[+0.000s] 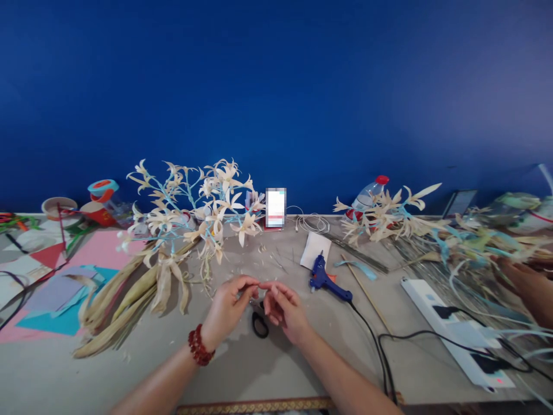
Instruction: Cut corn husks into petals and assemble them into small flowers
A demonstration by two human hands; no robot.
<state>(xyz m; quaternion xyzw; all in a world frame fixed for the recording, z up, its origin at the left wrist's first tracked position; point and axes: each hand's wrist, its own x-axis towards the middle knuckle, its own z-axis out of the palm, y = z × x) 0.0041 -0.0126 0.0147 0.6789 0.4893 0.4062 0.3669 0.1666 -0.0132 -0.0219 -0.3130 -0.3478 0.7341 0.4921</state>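
Note:
My left hand (231,302), with a red bead bracelet (200,346) on its wrist, is closed in a pinch of thumb and index finger. My right hand (287,308) has its fingers curled, and its index fingertip meets the left fingertips above the table. Whatever lies between the fingers is too small or hidden to make out. Below them lie scissors (260,324) with black handles, partly covered by my right hand. A blue glue gun (326,279) rests to the right by a white pad (314,248). Left of my hands lie dried corn husks (142,294).
Cream husk flowers on blue stems (222,202) stand at the back left, near a phone (275,208). More flowers (384,210) lie back right. A power strip (453,334) with trailing black cords sits right. Another person's hand (527,288) reaches in there. Coloured paper (52,323) lies left.

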